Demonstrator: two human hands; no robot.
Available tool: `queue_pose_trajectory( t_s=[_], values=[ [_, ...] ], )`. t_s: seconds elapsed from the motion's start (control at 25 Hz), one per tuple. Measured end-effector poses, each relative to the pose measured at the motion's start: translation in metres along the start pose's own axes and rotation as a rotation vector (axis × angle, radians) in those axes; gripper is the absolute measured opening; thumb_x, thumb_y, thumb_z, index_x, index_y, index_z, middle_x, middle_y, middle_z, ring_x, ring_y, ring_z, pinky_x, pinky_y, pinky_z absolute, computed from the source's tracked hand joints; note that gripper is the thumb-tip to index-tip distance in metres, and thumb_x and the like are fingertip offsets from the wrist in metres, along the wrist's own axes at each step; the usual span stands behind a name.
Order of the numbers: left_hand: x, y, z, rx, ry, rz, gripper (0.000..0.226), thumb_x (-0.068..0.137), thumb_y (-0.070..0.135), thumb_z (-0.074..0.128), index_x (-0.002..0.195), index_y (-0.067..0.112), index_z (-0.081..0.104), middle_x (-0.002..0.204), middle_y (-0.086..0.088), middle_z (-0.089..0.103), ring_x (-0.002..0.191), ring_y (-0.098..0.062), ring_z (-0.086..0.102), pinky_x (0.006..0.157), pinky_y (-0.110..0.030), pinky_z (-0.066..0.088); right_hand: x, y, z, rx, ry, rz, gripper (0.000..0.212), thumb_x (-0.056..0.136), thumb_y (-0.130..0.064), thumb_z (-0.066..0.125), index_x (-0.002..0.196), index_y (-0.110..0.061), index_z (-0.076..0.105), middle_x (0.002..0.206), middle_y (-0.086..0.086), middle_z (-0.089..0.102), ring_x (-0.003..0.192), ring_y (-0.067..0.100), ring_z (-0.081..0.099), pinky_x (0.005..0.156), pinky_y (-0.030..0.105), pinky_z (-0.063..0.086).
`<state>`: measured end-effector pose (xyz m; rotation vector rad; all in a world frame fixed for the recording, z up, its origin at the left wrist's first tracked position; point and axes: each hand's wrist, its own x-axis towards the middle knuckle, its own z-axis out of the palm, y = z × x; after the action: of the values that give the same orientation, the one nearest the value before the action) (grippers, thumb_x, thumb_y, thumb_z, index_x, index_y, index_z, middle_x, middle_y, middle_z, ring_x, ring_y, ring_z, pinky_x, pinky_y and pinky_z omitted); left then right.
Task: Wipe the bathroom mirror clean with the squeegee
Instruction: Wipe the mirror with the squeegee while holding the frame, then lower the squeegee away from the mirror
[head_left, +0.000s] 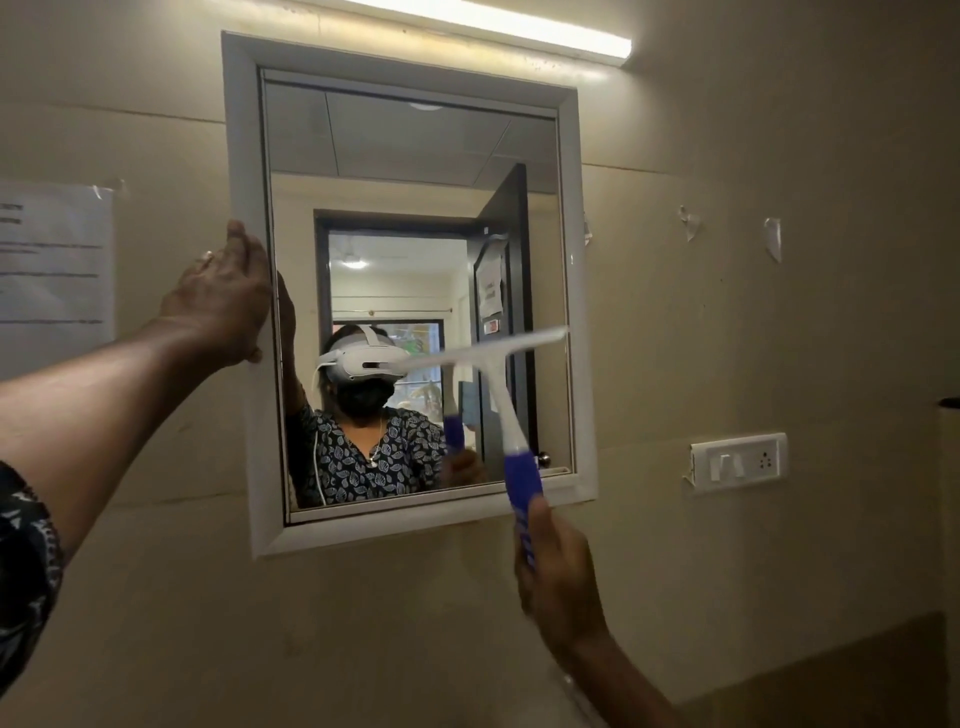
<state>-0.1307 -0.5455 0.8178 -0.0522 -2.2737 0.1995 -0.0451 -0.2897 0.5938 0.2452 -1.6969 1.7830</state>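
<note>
A mirror (415, 171) in a white frame (244, 156) hangs on the beige wall. My left hand (223, 301) grips the frame's left edge at mid height. My right hand (558, 571) is closed around the blue handle of a white squeegee (501, 395). Its blade lies against the glass in the lower right part of the mirror, tilted up toward the right edge. The glass reflects a person with a headset and an open doorway.
A paper notice (52, 270) is taped to the wall left of the mirror. A white switch and socket plate (737, 462) sits to the right. A tube light (498, 26) glows above. Bits of tape (772, 236) stick to the right wall.
</note>
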Motion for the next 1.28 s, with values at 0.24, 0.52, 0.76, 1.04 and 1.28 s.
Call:
queue_pose_trajectory(
  t_s=[0.24,0.52,0.76,1.04,1.28],
  values=[
    [-0.039,0.01,0.02,-0.16,0.273,0.019,0.107,0.075,0.014,0.076,0.151,0.002,0.001,0.158,-0.018,-0.006,0.147,-0.03,-0.002,0.118,-0.041,-0.001,0.049,-0.063,0.034,-0.364,0.143,-0.356,0.027,0.092,-0.045,0.046,0.084,-0.02,0.049,0.084,0.007,0.057,0.066,0.013,0.053,0.059,0.028,0.049],
    [-0.132,0.091,0.051,-0.265,0.377,0.007,0.086,0.086,0.063,0.035,0.152,0.015,0.007,0.16,-0.011,-0.002,0.148,-0.029,0.0,0.112,-0.042,-0.021,0.055,-0.044,0.05,-0.484,0.344,-0.479,0.046,0.092,-0.03,0.054,0.128,-0.003,0.047,0.14,0.02,0.046,0.139,0.037,0.029,0.107,0.048,0.039],
    [-0.146,0.153,0.044,-0.289,0.391,0.079,0.085,0.086,0.062,0.021,0.151,0.008,0.015,0.159,-0.016,0.004,0.147,-0.03,0.005,0.114,-0.039,-0.019,0.063,-0.03,0.011,-0.558,0.289,-0.539,0.063,0.095,-0.039,0.041,0.146,-0.006,0.023,0.157,0.014,0.015,0.144,0.022,0.002,0.116,0.04,0.021],
    [-0.176,0.275,0.052,-0.394,0.311,0.154,0.085,0.087,0.062,0.022,0.151,0.008,0.009,0.159,-0.014,0.004,0.148,-0.028,0.005,0.117,-0.041,-0.01,0.054,-0.007,-0.097,-0.475,0.183,-0.377,0.054,0.096,-0.029,0.046,0.142,-0.006,0.03,0.141,0.022,0.045,0.124,0.027,0.051,0.103,0.036,0.046],
    [-0.223,0.43,0.072,-0.548,0.13,0.239,0.081,0.088,0.057,0.024,0.15,0.008,0.011,0.159,-0.012,0.006,0.147,-0.028,0.008,0.117,-0.042,-0.004,0.027,0.056,-0.242,-0.369,0.255,-0.153,0.029,0.096,-0.028,0.045,0.114,-0.006,0.049,0.074,-0.002,0.054,0.058,0.001,0.055,0.053,0.011,0.044]
  ],
)
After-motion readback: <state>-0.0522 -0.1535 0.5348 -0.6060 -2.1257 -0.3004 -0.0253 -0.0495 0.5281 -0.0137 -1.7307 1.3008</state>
